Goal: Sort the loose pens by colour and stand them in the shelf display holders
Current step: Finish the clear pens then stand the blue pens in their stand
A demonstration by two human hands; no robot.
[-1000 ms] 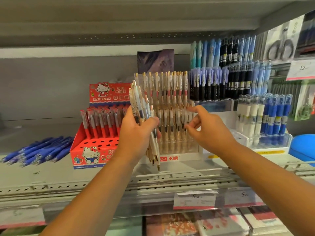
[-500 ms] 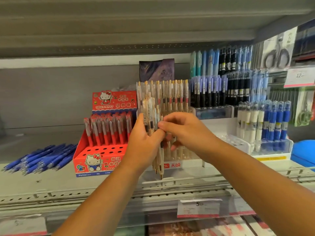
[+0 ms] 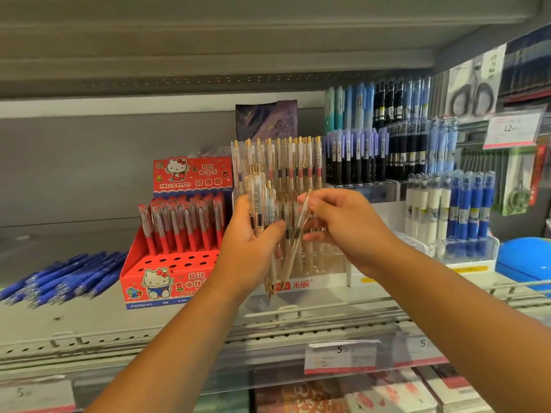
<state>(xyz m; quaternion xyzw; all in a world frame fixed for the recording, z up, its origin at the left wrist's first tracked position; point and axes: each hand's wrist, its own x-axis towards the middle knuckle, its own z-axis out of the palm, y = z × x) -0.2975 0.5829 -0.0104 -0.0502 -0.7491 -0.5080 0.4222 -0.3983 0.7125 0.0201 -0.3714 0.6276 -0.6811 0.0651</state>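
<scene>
Left hand wraps a bundle of clear gold-clip pens, tips down, in front of the clear display holder. I see the right hand pinching one pen at the bundle's edge, tilted. I judge them light, stiff and smooth, so slippery. They are best gripped at mid-barrel, not by the thin clip.
</scene>
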